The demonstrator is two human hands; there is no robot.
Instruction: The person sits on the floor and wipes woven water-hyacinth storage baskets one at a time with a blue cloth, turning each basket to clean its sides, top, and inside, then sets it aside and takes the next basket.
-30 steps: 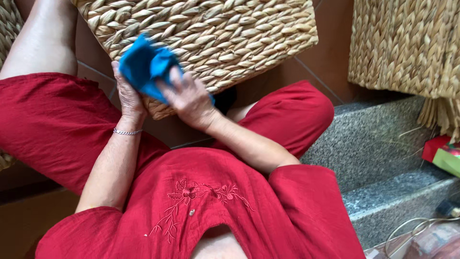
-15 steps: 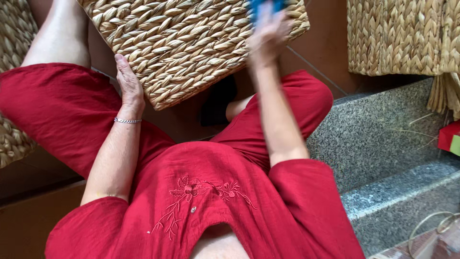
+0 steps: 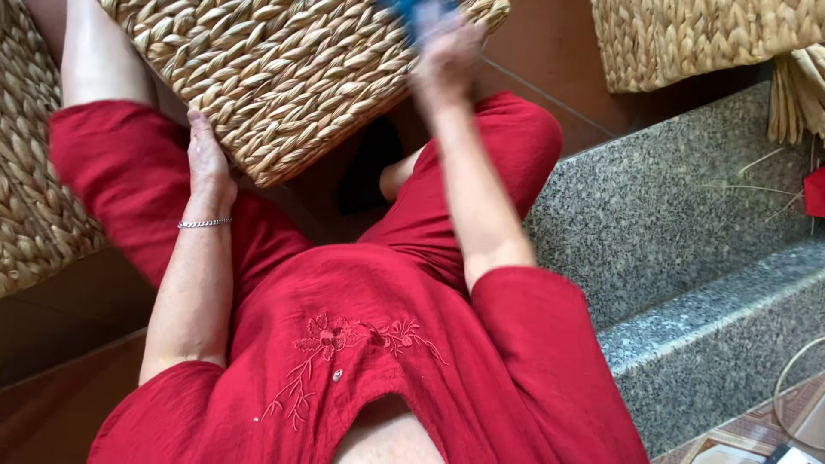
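Straw-coloured plaited fibre makes up the woven basket (image 3: 284, 77), thick braided strands in rows, resting tilted across the person's red-clad lap. The left hand (image 3: 208, 159) lies flat against its lower edge, grip apart. The blurred right hand (image 3: 447, 51) presses a blue cloth (image 3: 421, 13) on its upper side, grip clamped on the cloth.

Both arms are stretched forward from a seated body.

The left hand (image 3: 209, 159) is laid flat with fingers extended, the wrist straight and the forearm reaching down toward the lap. The right hand (image 3: 447, 53) is raised higher and farther out, motion-blurred, fingers curled closed, the arm nearly straightened at the elbow.
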